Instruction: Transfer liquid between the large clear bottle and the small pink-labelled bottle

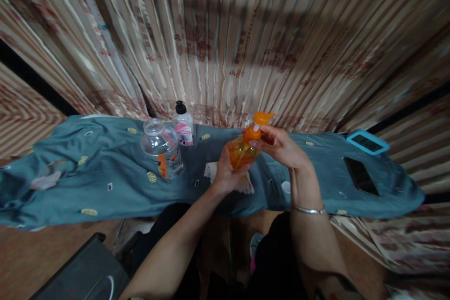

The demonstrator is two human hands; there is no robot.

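Note:
A clear pump bottle (242, 152) with amber contents and an orange pump top (262, 119) is tilted to the right above the cloth. My left hand (227, 171) is wrapped round its body. At the bottle's neck, the fingers of my right hand (281, 147) are closed on the orange collar of the pump. Beneath the bottle, partly hidden by my left hand, lies a white tissue (246, 185). To the left stand an open clear plastic jar (161, 150) with an orange label and a clear bottle (184, 126) with a black cap and pink label.
A blue-green patterned cloth (123, 192) covers the narrow table. A phone (361, 176) and a blue-framed digital clock (368, 142) lie at the right. A small white cap (286, 187) sits near my right wrist. Behind hangs a striped curtain (225, 47); a dark stool (82, 272) is at lower left.

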